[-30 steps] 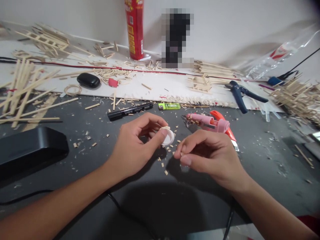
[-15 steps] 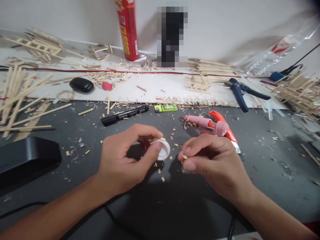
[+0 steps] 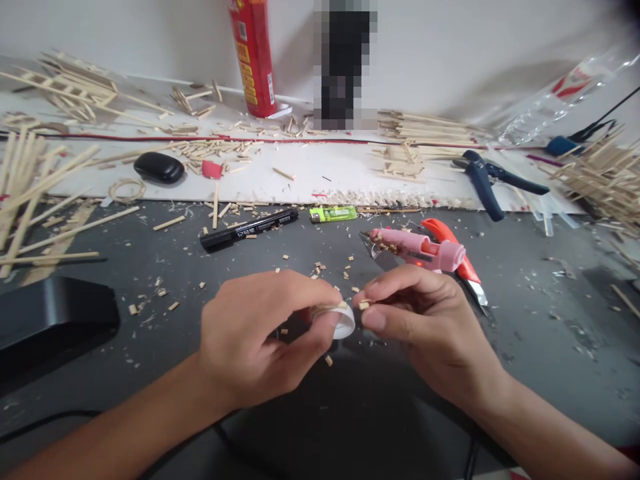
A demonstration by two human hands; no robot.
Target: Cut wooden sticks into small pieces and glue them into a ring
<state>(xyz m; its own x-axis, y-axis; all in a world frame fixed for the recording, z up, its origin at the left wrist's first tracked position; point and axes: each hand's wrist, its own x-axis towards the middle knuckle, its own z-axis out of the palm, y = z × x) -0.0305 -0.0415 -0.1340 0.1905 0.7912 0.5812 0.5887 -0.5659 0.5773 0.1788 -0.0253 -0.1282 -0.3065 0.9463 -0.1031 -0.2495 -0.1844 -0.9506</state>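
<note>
Between the thumb and fingers of my left hand (image 3: 270,333) is a white ring (image 3: 345,325), tilted, with pale wood bits along its upper edge. My left fingers cover much of it. My right hand (image 3: 420,320) pinches a small wood chip (image 3: 364,305) at its fingertips, just right of the ring and apart from it. Beyond my right hand lies a pink glue gun (image 3: 417,248) with a small orange light, its nozzle pointing left. Several loose wood chips (image 3: 320,268) are scattered on the dark table around my hands.
Behind my hands lie a black marker (image 3: 249,229), a green lighter (image 3: 333,213) and a red-handled cutter (image 3: 465,267). Blue pliers (image 3: 485,183) rest at the right. A black mouse (image 3: 159,167), wooden sticks (image 3: 35,193) and a black case (image 3: 57,320) are leftward. A red can (image 3: 253,63) stands behind.
My left hand has moved right and slightly down with the ring, which now tips more. The ring and the chip in my right hand are closer together. The view has shifted slightly.
</note>
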